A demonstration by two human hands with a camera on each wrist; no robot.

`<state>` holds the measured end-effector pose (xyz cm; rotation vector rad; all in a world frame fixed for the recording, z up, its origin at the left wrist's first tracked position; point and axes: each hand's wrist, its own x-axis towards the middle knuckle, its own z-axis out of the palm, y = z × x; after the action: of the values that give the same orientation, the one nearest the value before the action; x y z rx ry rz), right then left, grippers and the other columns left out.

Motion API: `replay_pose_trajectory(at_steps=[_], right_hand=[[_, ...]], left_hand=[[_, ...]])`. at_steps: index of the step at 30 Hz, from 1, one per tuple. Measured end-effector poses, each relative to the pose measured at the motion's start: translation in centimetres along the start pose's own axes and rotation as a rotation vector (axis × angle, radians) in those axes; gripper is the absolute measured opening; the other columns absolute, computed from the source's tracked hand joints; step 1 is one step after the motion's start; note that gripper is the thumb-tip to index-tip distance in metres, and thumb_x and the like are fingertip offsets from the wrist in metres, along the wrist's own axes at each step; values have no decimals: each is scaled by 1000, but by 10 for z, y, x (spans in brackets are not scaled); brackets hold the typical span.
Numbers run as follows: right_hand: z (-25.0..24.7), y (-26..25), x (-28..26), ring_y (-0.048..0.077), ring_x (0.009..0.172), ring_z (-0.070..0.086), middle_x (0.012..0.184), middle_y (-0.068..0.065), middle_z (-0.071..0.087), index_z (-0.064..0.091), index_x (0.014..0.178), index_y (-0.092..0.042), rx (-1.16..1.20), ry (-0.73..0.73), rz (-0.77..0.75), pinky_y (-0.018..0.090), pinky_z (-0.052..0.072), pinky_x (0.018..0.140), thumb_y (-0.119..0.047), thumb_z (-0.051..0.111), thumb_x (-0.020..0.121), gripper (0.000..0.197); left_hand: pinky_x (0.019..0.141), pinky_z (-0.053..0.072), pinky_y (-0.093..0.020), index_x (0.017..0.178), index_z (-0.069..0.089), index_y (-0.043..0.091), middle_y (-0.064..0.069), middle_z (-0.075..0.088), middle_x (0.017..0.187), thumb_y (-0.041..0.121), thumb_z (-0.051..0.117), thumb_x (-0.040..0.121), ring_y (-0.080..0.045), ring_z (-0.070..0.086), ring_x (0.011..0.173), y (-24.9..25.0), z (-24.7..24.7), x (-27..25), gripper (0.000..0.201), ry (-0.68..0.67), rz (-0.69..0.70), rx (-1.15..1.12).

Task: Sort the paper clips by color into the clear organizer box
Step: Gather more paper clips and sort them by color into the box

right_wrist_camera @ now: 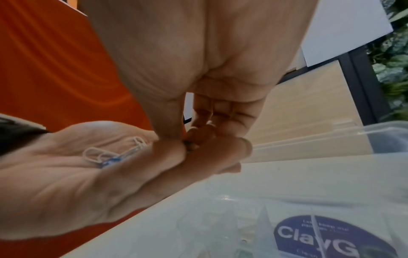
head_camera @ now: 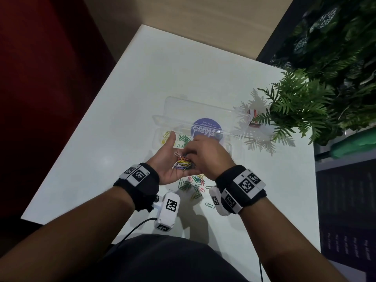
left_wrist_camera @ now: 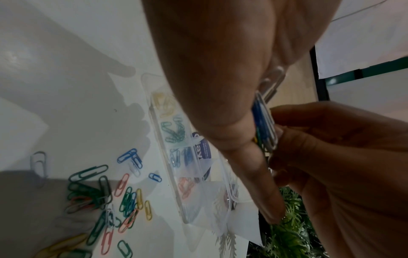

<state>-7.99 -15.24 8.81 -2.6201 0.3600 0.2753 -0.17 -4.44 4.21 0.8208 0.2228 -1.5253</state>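
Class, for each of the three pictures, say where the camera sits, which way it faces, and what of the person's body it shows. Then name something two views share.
Head: above, facing down at the table; both forearms, left hand cupping clips, right hand picking.
Left wrist: under the left hand, facing the box and loose clips.
Right wrist: along the right hand toward the left palm.
Shared: the box's purple sticker.

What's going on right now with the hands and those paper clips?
Left hand palm up, cupping mixed paper clips. Right hand fingers pinching into that bunch. Organizer box open, partly sorted. Loose clips on table; nothing blocking.
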Motion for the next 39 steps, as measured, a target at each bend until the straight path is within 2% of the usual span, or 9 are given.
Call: replay_pose_trajectory(at_steps=[5, 8, 10, 15, 19, 24, 29, 35, 39], right_hand=[[-3, 2, -1, 19, 86, 60, 90, 4, 65, 71, 95, -13, 140, 53, 73, 25, 38, 70, -12, 57, 88, 16], [-7, 4, -4, 2, 68, 63, 90, 7, 64, 68, 101, -9, 482, 87, 188, 19, 51, 57, -2, 53, 90, 20], [-10, 6, -7, -6, 61, 61, 88, 4, 61, 68, 94, -13, 563, 154, 200, 11, 48, 49, 1, 49, 90, 24], [-11, 7, -14, 13, 80, 59, 88, 2, 60, 71, 92, -12, 312, 70, 98, 23, 48, 68, -4, 51, 88, 22], [-6, 6, -19, 13, 76, 54, 81, -3, 59, 71, 88, -14, 197, 54, 114, 26, 40, 67, -16, 63, 82, 10], [2, 6, -14, 16, 72, 52, 77, -1, 51, 71, 91, -17, 116, 105, 158, 28, 37, 59, -23, 60, 85, 14], [8, 3, -8, 18, 72, 51, 76, -2, 44, 68, 91, -20, 12, 68, 154, 33, 42, 62, -30, 56, 89, 16], [3, 2, -6, 24, 79, 53, 83, 6, 51, 63, 84, -11, -22, 9, 100, 36, 45, 68, -18, 55, 88, 12], [-3, 6, -4, 21, 74, 52, 78, 3, 54, 60, 77, -12, 27, -6, 98, 31, 34, 58, -12, 55, 85, 9]], left_hand=[[89, 54, -49, 113, 60, -9, -26, 61, 101, 73, 20, 88, -38, 64, 97, 0, -2, 0, 95, -22, -13, -24], [92, 52, -48, 108, 64, -7, -25, 66, 99, 73, 19, 89, -39, 67, 94, 0, -3, 0, 93, -42, -16, -4], [95, 49, -46, 108, 66, -5, -26, 67, 105, 73, 18, 89, -40, 67, 98, 1, -2, -1, 93, -54, -22, 22], [96, 48, -48, 104, 69, -6, -27, 65, 105, 69, 20, 92, -38, 66, 96, 3, -7, 1, 91, -39, 0, -11], [96, 49, -48, 116, 64, -7, -26, 64, 111, 70, 19, 92, -33, 67, 95, 4, -10, 2, 92, -56, 4, -25], [96, 48, -49, 103, 70, -5, -24, 68, 95, 68, 20, 93, -30, 69, 85, 2, -6, 0, 90, -91, -3, -34], [83, 57, -45, 98, 70, -4, -20, 67, 87, 65, 21, 95, -27, 68, 79, 2, -5, -1, 84, -65, 0, -20], [90, 54, -49, 115, 59, -9, -24, 59, 104, 63, 26, 96, -35, 61, 96, 1, -11, 2, 81, -24, -13, 7], [94, 49, -48, 118, 59, -6, -26, 59, 112, 61, 27, 96, -38, 62, 99, 2, -16, 2, 77, -24, -28, -4]])
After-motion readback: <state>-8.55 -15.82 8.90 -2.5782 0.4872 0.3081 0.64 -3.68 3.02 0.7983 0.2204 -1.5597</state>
